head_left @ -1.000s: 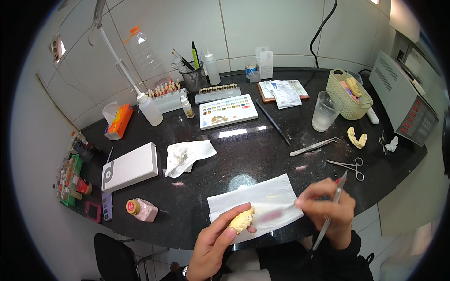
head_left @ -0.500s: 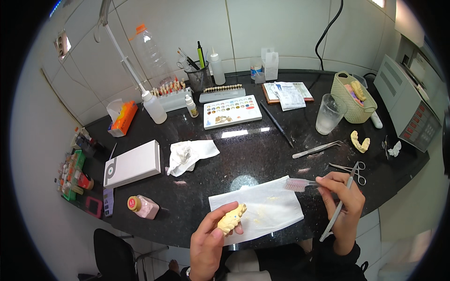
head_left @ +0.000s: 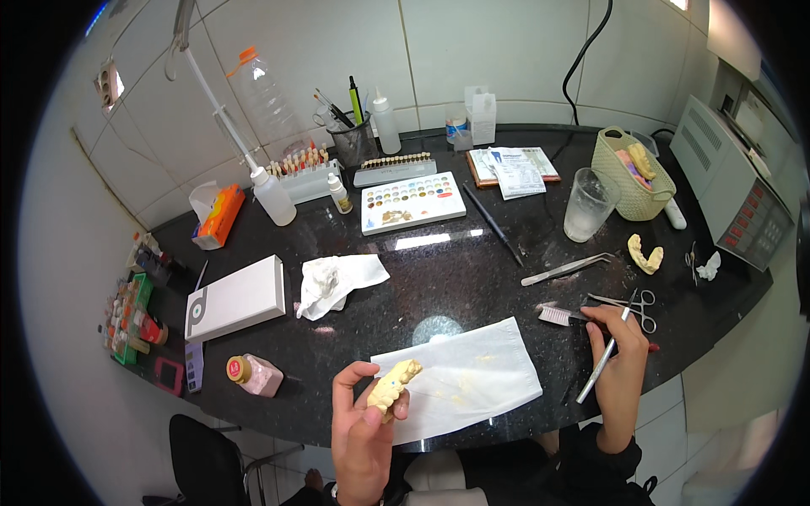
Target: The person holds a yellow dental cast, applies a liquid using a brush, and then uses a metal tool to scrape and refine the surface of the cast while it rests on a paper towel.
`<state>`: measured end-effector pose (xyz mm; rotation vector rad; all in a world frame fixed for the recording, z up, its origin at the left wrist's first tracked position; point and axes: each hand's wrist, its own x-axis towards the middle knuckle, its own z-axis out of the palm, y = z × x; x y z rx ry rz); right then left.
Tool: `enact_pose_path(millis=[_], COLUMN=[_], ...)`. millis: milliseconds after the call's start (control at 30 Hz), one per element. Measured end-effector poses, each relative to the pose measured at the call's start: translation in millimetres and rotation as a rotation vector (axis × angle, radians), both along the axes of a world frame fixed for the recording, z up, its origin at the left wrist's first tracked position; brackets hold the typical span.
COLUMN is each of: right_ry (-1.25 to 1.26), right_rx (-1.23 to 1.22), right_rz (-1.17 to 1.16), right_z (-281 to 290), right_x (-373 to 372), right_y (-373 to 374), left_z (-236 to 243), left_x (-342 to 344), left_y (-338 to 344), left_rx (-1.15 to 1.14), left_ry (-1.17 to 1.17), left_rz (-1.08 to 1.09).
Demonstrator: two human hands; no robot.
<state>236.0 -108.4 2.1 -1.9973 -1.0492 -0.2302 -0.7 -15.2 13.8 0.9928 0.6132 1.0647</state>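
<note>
My left hand [head_left: 359,430] holds a yellow dental cast [head_left: 390,388] between thumb and fingers over the left part of a white paper sheet [head_left: 472,367] with yellow specks. At the front right, my right hand [head_left: 620,346] holds a slim silver instrument [head_left: 595,379], fingers curled. Its fingertips are on a clear brush with pink bristles [head_left: 555,314], low over the counter beside scissor-handled forceps [head_left: 647,311]. Behind them lie bent-tip tweezers [head_left: 557,270] and a horseshoe-shaped cast [head_left: 646,260]. A pink bottle [head_left: 261,378] stands left of the paper.
Farther back are a crumpled tissue [head_left: 329,282], white box [head_left: 236,299], paint palette [head_left: 413,202], squeeze bottle [head_left: 272,198], glass [head_left: 588,207] and basket [head_left: 637,198]. A grey machine [head_left: 713,169] stands at right, bottle racks [head_left: 135,304] at left, a chair [head_left: 198,460] below.
My left hand has drawn left with the cast, off the paper's middle. The brush has moved from over the paper to the right, low beside the forceps, as my right hand shifted right.
</note>
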Motion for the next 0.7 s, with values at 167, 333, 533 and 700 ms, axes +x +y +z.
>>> enact_pose_path(millis=[167, 333, 533, 700], right_ry=[-0.037, -0.004, 0.093, 0.117], right_rx=[0.035, 0.15, 0.36, 0.484], right_rz=[0.013, -0.072, -0.134, -0.162], right_z=[-0.9, 2.5, -0.5, -4.3], right_x=[-2.0, -3.6, -1.5, 2.4], right_y=[2.2, -2.9, -2.7, -6.2], left_z=[-3.6, -10.8, -9.2, -4.3], left_x=[-8.8, -6.5, -2.3, -0.6], left_y=[3.5, 9.1, 5.9, 8.7], left_rx=[-0.094, -0.3, -0.359, -0.273], left_ry=[-0.283, -0.69, -0.657, -0.637], left_rz=[0.003, 0.138, 0.116, 0.086])
